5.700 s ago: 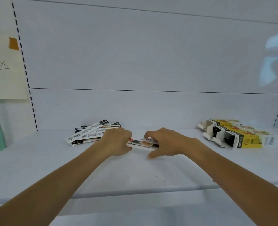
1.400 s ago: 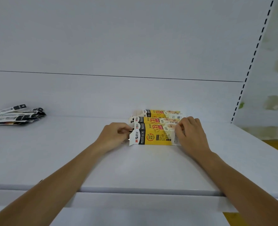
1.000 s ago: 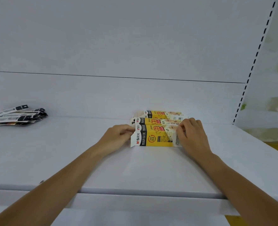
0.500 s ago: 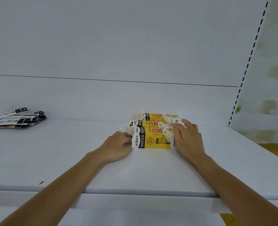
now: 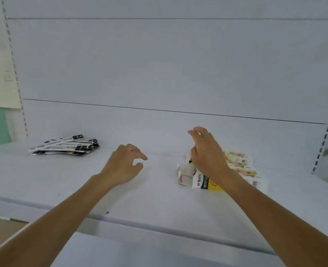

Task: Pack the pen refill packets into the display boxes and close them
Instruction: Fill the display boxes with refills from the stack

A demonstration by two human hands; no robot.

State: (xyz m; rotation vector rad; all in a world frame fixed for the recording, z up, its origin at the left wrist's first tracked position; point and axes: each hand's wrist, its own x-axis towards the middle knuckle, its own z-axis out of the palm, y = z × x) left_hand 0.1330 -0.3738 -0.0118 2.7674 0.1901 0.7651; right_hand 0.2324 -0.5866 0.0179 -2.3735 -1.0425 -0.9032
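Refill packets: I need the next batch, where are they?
In the head view the refill packets lie piled at the back left of the shelf, left of the left hand and apart from the display boxes by the right hand.

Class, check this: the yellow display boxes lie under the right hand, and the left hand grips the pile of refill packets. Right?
Wrong on the left hand: the head view shows it empty, apart from the refill packets. The display boxes do lie under the right hand.
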